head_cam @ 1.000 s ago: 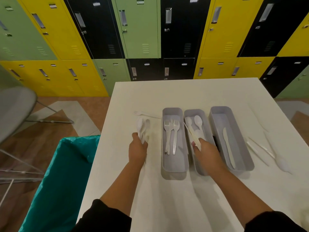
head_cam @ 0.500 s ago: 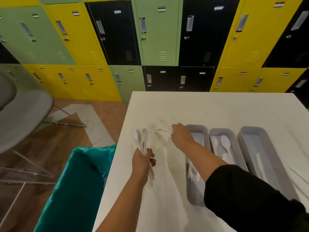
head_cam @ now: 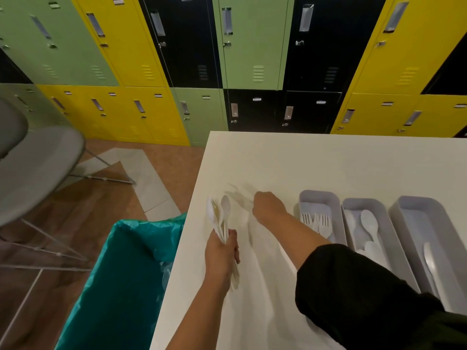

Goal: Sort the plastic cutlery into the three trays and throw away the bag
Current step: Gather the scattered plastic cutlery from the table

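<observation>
My left hand (head_cam: pixel 221 256) grips a bundle of white plastic cutlery (head_cam: pixel 220 214) by the handles, spoon bowls pointing away from me. My right hand (head_cam: pixel 267 207) reaches across to the left and pinches a blurred white fork (head_cam: pixel 238 194) just above the white table (head_cam: pixel 328 162). Three grey trays stand side by side at the right: the fork tray (head_cam: pixel 303 200) holds forks, the spoon tray (head_cam: pixel 346 207) holds spoons, the knife tray (head_cam: pixel 399 210) holds a knife. No bag can be made out.
A bin lined with a teal bag (head_cam: pixel 126 274) stands on the floor against the table's left edge. A grey chair (head_cam: pixel 30 168) is at the far left. Coloured lockers (head_cam: pixel 227 59) fill the back wall.
My right hand left the spoon tray, crossed to the left and took hold of the loose fork, which now lifts off the table. The camera turned left. The left hand keeps its bundle.
</observation>
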Motion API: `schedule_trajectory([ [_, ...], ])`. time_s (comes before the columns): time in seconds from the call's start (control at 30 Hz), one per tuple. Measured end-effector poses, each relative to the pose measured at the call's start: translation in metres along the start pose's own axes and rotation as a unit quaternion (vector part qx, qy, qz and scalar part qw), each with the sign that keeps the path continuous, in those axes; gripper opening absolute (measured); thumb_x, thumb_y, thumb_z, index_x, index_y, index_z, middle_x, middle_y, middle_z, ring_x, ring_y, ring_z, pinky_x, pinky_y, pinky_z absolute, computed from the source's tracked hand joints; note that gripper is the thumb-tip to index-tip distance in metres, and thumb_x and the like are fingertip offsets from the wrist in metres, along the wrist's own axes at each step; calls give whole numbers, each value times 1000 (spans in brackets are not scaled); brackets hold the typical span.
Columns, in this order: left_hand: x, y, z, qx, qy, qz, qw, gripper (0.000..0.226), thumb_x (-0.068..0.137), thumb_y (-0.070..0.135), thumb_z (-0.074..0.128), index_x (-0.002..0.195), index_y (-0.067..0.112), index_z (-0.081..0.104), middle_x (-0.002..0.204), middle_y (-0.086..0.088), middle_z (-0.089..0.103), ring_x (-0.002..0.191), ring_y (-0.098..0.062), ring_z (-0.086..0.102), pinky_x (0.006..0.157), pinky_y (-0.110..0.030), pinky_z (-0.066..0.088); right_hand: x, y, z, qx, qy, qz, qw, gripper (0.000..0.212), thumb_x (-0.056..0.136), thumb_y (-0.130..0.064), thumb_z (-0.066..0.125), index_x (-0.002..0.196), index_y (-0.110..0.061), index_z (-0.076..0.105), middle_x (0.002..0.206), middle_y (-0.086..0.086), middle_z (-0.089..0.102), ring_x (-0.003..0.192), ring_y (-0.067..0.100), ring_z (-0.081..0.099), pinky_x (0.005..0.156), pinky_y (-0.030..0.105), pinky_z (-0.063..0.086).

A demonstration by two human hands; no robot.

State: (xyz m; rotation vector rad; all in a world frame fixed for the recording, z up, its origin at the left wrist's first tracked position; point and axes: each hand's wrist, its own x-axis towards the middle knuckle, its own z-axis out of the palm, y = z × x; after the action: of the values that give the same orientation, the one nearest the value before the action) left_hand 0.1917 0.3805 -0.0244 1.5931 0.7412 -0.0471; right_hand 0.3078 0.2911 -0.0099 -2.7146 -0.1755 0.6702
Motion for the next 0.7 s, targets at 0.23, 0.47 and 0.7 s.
schedule_trajectory([
  [0.23,-18,20,15,-29,-32,20,999,22,96,18,47,75,11,49,59,-4,49,44,-14,43,49,-28,42,-47,17,-17,356,68,19,932,18,96,-18,38,102,-4,47,85,7,52,79,22,53,62,28,43],
  [0.47,-63,38,68,10,-122,65,990,24,95,20,48,73,13,46,55,-1,44,42,-12,40,47,-26,38,-128,81,-47,521,78,39,849,20,93,-4,37,96,-11,56,73,-2,57,56,12,46,58,22,43],
  [0.7,-122,54,139,87,-200,140,966,13,93,24,56,83,16,57,63,-10,56,49,-22,53,47,-13,40,-191,178,-72,461,233,107,850,29,91,-25,57,63,-17,56,50,-2,50,49,12,48,53,24,37],
])
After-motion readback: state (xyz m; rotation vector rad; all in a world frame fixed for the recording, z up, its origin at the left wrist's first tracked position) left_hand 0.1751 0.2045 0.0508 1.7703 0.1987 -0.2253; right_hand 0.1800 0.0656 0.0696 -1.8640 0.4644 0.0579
